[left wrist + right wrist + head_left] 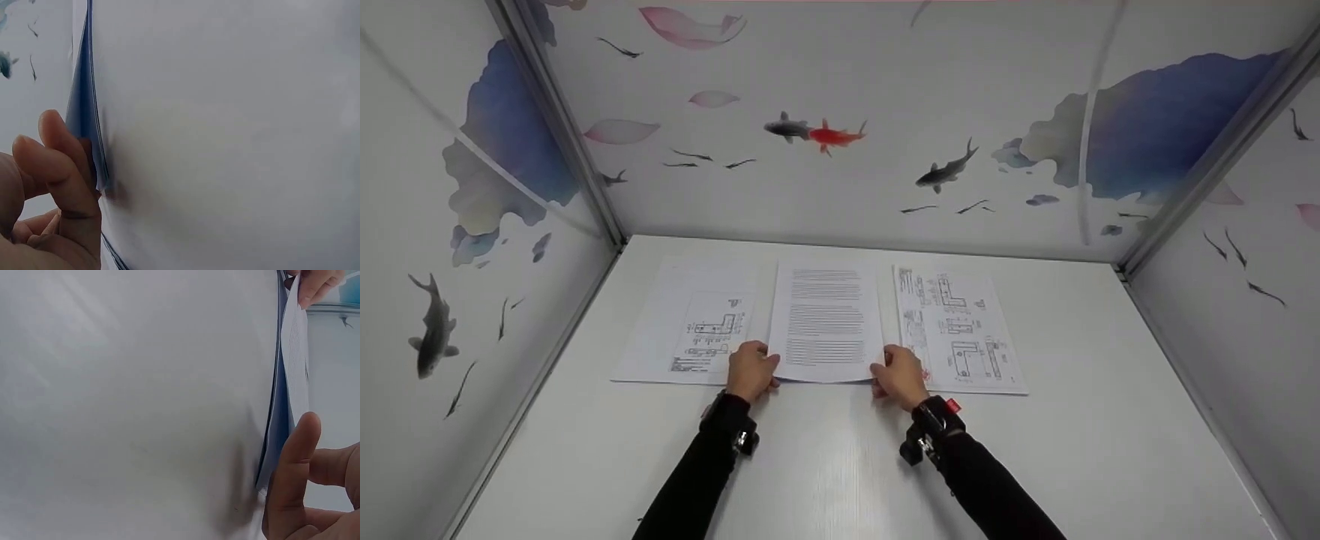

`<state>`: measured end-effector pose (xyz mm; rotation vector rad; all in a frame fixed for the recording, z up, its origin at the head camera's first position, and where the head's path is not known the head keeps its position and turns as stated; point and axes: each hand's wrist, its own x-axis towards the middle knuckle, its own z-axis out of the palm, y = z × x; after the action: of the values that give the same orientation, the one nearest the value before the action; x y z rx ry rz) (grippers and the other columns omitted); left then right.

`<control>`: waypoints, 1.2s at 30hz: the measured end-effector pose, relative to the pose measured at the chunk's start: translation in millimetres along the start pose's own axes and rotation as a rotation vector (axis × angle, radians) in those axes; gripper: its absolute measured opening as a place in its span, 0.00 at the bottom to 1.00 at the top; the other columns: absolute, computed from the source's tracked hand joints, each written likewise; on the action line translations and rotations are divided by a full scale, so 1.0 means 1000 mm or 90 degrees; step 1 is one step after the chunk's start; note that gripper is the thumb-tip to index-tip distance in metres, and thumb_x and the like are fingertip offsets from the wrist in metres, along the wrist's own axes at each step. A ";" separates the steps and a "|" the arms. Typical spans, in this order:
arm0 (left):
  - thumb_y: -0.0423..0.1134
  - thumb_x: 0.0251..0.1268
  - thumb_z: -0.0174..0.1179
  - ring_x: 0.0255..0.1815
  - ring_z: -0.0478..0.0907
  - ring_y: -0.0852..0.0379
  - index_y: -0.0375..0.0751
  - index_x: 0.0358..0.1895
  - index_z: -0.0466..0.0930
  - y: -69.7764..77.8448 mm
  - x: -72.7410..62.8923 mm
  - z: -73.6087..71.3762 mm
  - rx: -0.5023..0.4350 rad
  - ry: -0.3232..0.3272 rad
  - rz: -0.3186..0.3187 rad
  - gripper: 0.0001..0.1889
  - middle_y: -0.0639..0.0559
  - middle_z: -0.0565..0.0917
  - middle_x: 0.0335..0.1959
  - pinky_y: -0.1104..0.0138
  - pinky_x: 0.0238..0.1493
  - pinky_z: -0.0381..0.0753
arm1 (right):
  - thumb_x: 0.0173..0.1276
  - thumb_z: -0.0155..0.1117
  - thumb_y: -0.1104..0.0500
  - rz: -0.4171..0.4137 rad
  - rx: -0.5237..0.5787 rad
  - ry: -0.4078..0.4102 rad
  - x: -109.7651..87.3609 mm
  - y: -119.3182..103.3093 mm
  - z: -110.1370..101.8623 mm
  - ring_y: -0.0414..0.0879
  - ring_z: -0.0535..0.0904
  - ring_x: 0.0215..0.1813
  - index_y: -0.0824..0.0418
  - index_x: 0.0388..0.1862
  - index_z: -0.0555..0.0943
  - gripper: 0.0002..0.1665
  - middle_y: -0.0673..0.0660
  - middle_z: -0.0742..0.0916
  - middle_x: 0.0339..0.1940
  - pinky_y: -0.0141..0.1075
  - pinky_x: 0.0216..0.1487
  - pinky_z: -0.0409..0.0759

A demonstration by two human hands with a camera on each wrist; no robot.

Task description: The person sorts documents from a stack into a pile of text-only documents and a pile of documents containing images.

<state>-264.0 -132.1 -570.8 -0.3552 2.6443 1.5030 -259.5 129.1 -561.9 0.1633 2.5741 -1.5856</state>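
A printed text sheet point(825, 319) lies between two stacks of drawings, its near edge raised a little off the white table point(817, 465). At its near left corner my left hand point(751, 373) pinches it, thumb on top and fingers beneath. My right hand point(901, 377) pinches the near right corner likewise. From the right wrist, the sheet point(296, 354) bows between both hands, and a blue layer point(279, 430) shows below it. In the left wrist view the blue layer point(84, 101) appears beside my bent fingers point(50, 163). Whether the hands also hold that layer is unclear.
To the left lies a paper with line drawings point(709, 330); to the right, another drawing stack point(960, 330) with a small red mark near my hand. Panels painted with fish surround the table, including the back wall point(847, 195).
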 end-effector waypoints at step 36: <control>0.41 0.59 0.66 0.37 0.83 0.48 0.33 0.43 0.83 -0.002 -0.003 -0.042 0.144 0.046 0.053 0.14 0.40 0.87 0.38 0.58 0.37 0.78 | 0.64 0.64 0.63 0.006 -0.054 0.016 -0.005 -0.001 0.000 0.43 0.76 0.22 0.73 0.60 0.74 0.26 0.69 0.79 0.55 0.32 0.20 0.76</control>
<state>-258.3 -168.3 -550.6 -0.2890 2.8809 1.2131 -254.6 128.7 -560.4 0.1877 2.6505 -1.4773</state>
